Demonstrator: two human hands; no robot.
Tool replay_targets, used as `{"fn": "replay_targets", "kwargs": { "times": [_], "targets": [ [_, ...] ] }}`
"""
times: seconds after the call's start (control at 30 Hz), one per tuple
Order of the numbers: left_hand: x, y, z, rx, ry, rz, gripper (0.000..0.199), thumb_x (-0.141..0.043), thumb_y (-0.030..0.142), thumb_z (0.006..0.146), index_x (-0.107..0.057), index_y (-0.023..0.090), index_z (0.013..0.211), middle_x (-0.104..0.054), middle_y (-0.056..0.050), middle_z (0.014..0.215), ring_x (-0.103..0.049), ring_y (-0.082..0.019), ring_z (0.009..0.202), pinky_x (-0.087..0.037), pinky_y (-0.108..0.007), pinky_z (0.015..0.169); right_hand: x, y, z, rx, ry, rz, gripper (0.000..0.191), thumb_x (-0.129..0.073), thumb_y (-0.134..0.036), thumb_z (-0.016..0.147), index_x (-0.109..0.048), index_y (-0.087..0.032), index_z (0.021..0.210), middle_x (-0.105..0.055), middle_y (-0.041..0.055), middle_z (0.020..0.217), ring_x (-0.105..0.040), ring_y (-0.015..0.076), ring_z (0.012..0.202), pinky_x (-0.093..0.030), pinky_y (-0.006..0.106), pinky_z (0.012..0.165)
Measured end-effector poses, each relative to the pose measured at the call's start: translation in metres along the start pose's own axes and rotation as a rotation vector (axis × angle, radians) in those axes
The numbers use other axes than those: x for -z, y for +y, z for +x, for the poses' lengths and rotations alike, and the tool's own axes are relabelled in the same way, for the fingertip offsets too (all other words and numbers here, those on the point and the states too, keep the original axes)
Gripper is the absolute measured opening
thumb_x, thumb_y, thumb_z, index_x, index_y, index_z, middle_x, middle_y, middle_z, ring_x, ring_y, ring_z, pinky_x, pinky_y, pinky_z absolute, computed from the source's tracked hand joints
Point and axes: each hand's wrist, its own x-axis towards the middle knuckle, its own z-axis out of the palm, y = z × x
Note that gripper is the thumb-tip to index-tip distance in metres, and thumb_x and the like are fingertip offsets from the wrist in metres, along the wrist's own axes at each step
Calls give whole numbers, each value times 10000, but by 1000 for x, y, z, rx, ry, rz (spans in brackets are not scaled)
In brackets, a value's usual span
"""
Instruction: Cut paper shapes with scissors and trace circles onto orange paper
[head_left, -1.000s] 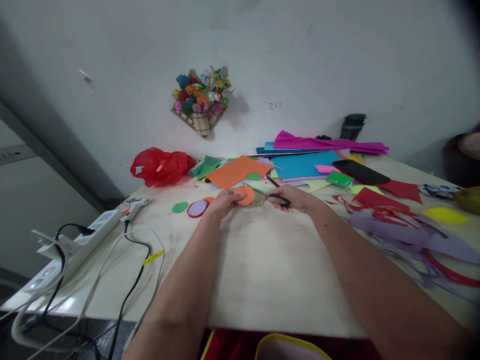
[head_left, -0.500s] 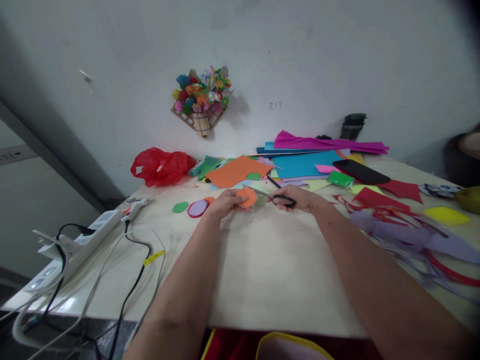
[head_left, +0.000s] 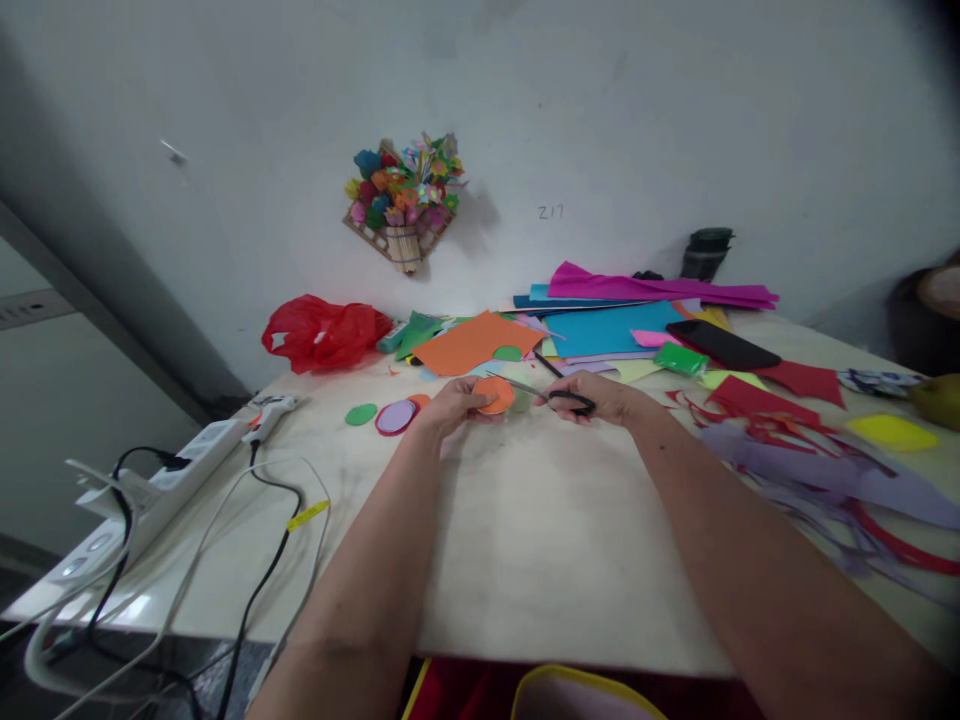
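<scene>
Between the thumb and fingers of my left hand [head_left: 454, 402] is an orange paper circle [head_left: 496, 397], held above the table. My right hand [head_left: 592, 396] grips a pair of scissors [head_left: 571, 402] by the black handles, their blades pointing left along the circle's upper edge. I cannot tell whether the blades touch the paper. A pale greenish piece [head_left: 520, 402] shows just right of the circle. To the left of my left hand lie a green paper circle [head_left: 361, 414] and a lilac circle [head_left: 396, 415] on top of a red one.
Behind the hands lie an orange sheet [head_left: 480, 342], blue sheets [head_left: 611, 330] and a black phone [head_left: 721, 344]. Red and lilac scraps [head_left: 817, 455] spread at right. A red plastic bag [head_left: 322, 335], glue gun [head_left: 270, 415] and power strip [head_left: 165, 490] with cables are at left.
The scissors and my right hand have shifted very slightly to the right. My left hand keeps the orange circle in nearly the same place.
</scene>
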Motion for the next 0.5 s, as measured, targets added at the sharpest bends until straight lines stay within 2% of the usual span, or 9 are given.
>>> {"fn": "replay_targets", "kwargs": {
  "times": [0.1, 0.27, 0.5],
  "targets": [
    [0, 1, -1, 1, -1, 16, 283, -731, 261, 611, -587, 101, 795, -657, -54, 703, -663, -202, 658, -508, -271, 607, -1, -1, 0, -8, 5, 10, 281, -596, -360, 665, -627, -106, 783, -463, -41, 451, -364, 50, 375, -249, 207, 368],
    [-1, 0, 0, 9, -2, -3, 284, -739, 252, 601, -571, 112, 782, -645, -33, 693, -665, -201, 645, -513, -281, 618, -3, -3, 0, -36, 11, 26, 265, -597, -352, 668, -618, -108, 767, -470, -37, 454, -370, 49, 371, -253, 205, 364],
    [-5, 2, 0, 22, -23, 23, 300, -735, 261, 614, -570, 110, 815, -662, -61, 715, -665, -199, 641, -499, -247, 566, -5, -4, 1, -47, 13, 73, 210, -586, -330, 671, -575, -125, 717, -479, -27, 462, -392, 61, 392, -276, 201, 358]
  ]
}}
